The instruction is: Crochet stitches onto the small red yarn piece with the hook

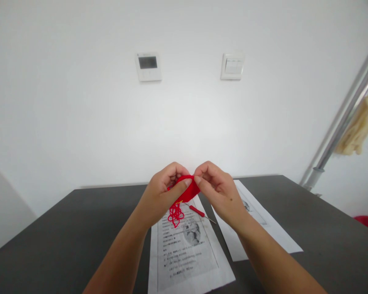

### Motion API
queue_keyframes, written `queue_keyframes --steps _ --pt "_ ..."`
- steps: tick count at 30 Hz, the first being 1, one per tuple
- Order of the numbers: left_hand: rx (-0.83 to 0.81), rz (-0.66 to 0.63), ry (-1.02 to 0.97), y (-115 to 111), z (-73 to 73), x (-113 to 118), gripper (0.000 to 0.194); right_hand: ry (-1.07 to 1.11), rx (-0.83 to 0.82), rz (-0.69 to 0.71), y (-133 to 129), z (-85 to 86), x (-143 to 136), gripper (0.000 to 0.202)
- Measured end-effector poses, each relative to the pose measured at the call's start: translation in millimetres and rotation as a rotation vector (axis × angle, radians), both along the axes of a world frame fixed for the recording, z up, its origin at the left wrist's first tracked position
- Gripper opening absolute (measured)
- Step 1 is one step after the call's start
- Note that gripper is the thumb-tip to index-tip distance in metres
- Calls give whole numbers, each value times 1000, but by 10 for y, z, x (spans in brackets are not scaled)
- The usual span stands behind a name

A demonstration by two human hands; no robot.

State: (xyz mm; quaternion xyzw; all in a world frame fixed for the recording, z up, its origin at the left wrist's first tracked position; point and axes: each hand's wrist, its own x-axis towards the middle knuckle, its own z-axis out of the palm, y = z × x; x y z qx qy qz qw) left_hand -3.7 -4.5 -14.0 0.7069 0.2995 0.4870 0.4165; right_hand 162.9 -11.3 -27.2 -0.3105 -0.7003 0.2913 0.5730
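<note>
Both hands hold a piece of red fabric [190,192] above the far part of the dark table. My left hand [167,188] grips its left side, with the thumb lying across the front. The fingertips of my right hand [216,188] pinch its upper right edge. Below my left hand, a loose tangle of red yarn [176,215] lies over a printed sheet [184,261], with a small yellow bit near its top. A red-handled tool [197,210] with a thin metal shaft rests on the sheet beside the yarn.
A second sheet [263,228] with a picture lies under my right forearm on the dark table [110,216]. Behind is a white wall with a thermostat [149,67] and a switch [232,66]. A metal pole [346,118] and yellowish cloth [358,126] are at the right.
</note>
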Motion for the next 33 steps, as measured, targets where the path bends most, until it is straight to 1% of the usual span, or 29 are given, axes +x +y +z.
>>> queue_keyframes --steps 4,11,21,33 --pt "5 11 3 9 5 -4 10 17 -8 -2 4 -18 1 11" --pt "21 22 -14 -2 -2 -15 11 31 -13 49 6 -6 -8 9" --pt "17 19 19 -8 1 -23 10 -17 -13 -9 -9 7 -9 11" --pt "49 46 -7 5 9 -58 10 27 -36 52 20 -17 -3 12"
